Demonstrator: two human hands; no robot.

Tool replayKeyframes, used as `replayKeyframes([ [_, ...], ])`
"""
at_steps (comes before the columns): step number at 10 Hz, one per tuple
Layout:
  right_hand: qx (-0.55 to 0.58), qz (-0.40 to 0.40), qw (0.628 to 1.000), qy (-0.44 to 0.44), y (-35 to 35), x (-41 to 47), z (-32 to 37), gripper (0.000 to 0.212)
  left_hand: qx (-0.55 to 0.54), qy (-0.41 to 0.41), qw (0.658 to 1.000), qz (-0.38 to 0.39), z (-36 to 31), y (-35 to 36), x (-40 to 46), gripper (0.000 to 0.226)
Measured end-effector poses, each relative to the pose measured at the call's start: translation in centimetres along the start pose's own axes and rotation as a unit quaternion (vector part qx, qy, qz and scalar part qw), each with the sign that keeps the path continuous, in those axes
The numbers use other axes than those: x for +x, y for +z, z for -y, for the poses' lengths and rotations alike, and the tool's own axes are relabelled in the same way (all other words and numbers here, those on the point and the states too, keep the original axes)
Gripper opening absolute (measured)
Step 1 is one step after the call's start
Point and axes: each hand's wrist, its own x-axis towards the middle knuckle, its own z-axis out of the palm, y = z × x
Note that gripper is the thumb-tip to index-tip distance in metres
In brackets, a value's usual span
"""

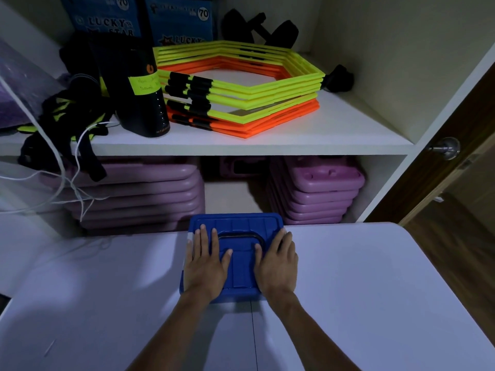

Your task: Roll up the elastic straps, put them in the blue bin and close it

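Note:
The blue bin (pixel 237 223) stands on the white table (pixel 375 277) near its far edge, with its blue lid on top. My left hand (pixel 205 266) lies flat on the lid's left side, fingers spread. Flat on the lid's right side rests my right hand (pixel 277 265), its fingers over the right edge. Neither hand holds anything. No elastic straps show on the table; the bin's inside is hidden by the lid.
Behind the table is a white shelf unit (pixel 241 148) with yellow and orange hexagon rings (pixel 241 84), a black cylinder (pixel 134 84) and tangled black straps (pixel 72 113). Purple step platforms (pixel 316 191) are stacked below. A wooden door with a knob (pixel 446 148) is at the right.

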Motion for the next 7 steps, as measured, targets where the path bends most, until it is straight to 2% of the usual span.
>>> replayKeyframes([
  [2, -0.020, 0.014, 0.999, -0.035, 1.3, -1.2, 2.1, 0.069, -0.012, 0.001, 1.000, -0.001, 0.0, -0.3, -0.1, 0.094],
  [5, -0.078, 0.051, 0.979, -0.180, 0.9, 1.2, -0.3, 0.080, 0.007, 0.061, 0.998, 0.014, 0.8, -0.3, -0.5, 0.082],
  [6, -0.071, 0.111, 0.974, -0.185, 0.3, 1.5, 0.0, 0.101, 0.018, 0.070, 0.997, 0.029, 0.9, -0.7, 0.1, 0.078],
  [7, -0.025, 0.194, 0.965, -0.174, -1.1, 1.7, -0.2, 0.109, 0.002, 0.043, 0.998, -0.038, 1.0, 0.0, -0.8, 0.075],
])
